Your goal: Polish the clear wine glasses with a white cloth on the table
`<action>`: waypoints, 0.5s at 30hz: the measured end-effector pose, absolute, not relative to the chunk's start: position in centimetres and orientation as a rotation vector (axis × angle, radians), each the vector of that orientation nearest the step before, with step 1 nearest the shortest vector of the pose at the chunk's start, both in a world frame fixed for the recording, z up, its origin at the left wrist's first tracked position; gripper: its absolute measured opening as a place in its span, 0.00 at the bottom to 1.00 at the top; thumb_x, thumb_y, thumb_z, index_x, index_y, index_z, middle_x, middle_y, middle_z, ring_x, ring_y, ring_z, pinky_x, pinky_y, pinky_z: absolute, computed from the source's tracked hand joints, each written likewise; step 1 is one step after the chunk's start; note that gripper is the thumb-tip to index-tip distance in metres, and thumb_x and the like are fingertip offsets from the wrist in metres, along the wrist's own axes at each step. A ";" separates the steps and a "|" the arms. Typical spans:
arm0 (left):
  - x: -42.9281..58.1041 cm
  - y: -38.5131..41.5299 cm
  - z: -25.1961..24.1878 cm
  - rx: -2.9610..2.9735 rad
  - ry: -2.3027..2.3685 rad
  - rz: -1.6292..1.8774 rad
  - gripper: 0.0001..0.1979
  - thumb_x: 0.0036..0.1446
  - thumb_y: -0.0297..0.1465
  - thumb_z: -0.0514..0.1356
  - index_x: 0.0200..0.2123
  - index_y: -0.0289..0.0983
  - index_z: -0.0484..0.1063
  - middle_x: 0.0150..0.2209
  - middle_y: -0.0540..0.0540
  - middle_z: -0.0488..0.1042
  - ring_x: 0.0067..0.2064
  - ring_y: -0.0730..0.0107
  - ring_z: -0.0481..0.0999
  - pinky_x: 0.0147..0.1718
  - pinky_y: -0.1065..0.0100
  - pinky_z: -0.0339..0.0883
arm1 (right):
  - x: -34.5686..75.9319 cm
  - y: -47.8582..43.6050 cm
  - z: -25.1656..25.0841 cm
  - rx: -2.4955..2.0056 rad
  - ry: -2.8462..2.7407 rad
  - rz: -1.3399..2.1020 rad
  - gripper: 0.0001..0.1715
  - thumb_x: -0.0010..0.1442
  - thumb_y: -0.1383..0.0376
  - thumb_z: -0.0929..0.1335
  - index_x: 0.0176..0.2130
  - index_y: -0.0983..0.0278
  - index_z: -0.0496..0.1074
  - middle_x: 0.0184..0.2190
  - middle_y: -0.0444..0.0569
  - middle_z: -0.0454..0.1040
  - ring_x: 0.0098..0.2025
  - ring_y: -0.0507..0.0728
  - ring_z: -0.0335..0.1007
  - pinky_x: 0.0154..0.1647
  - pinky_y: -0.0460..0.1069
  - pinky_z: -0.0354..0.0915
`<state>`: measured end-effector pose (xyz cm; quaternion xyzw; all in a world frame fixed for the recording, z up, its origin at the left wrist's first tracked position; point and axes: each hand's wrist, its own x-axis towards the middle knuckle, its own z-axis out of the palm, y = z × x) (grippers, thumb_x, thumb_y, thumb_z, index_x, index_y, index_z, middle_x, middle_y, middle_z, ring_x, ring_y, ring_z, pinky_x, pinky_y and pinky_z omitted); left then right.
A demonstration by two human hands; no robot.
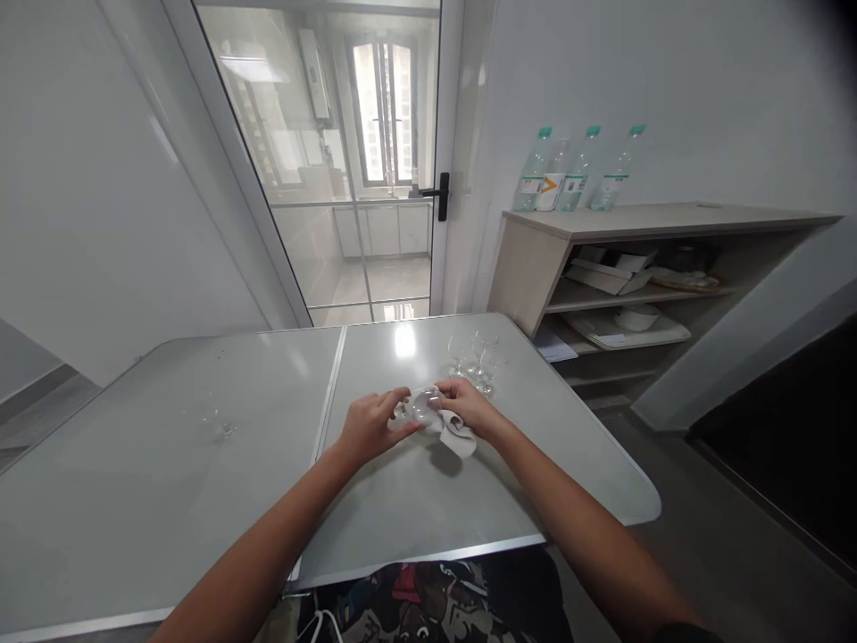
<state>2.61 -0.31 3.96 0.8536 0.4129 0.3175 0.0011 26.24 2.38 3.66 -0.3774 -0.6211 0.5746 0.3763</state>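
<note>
A clear stemmed glass (pixel 424 407) is held tilted above the table, between my two hands. My left hand (pixel 373 427) grips it from the left, fingers and thumb around it. In my right hand (pixel 474 409) is a white cloth (pixel 459 439), pressed against the right side of the glass, with its loose end hanging below. Beyond my right hand several clear stemmed glasses (pixel 479 368) stand together. Another clear glass (pixel 220 421) is on the left half of the table, its outline faint against the surface.
The grey table (pixel 428 509) has a metal seam (pixel 329 393) across it. Behind it is a glass door (pixel 375 232) with a black handle (pixel 443 196). At right a shelf unit (pixel 528 268) holds boxes and dishes, with plastic bottles (pixel 577 183) on top.
</note>
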 end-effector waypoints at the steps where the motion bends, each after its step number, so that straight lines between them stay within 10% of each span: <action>1: 2.8 -0.4 4.2 2.629 1.320 0.995 0.23 0.57 0.50 0.66 0.48 0.41 0.73 0.34 0.45 0.81 0.31 0.64 0.79 0.33 0.68 0.63 | 26.2 2.4 3.7 -0.967 -1.555 1.456 0.16 0.53 0.54 0.75 0.29 0.65 0.75 0.22 0.41 0.67 0.25 0.51 0.59 0.25 0.45 0.53; 9: 3.2 -0.1 5.5 1.579 1.042 1.013 0.22 0.59 0.52 0.62 0.44 0.41 0.65 0.18 0.57 0.67 0.18 0.77 0.60 0.20 0.75 0.50 | 26.3 1.7 4.6 -0.808 -1.318 1.587 0.25 0.61 0.46 0.70 0.33 0.66 0.77 0.26 0.45 0.72 0.27 0.52 0.64 0.27 0.46 0.60; 15: 3.3 0.6 5.2 1.182 0.956 1.083 0.23 0.59 0.53 0.61 0.40 0.38 0.65 0.20 0.56 0.65 0.16 0.81 0.55 0.18 0.76 0.46 | 25.4 1.3 4.5 -0.650 -1.572 1.055 0.17 0.65 0.57 0.71 0.51 0.60 0.77 0.49 0.52 0.77 0.48 0.59 0.74 0.49 0.53 0.70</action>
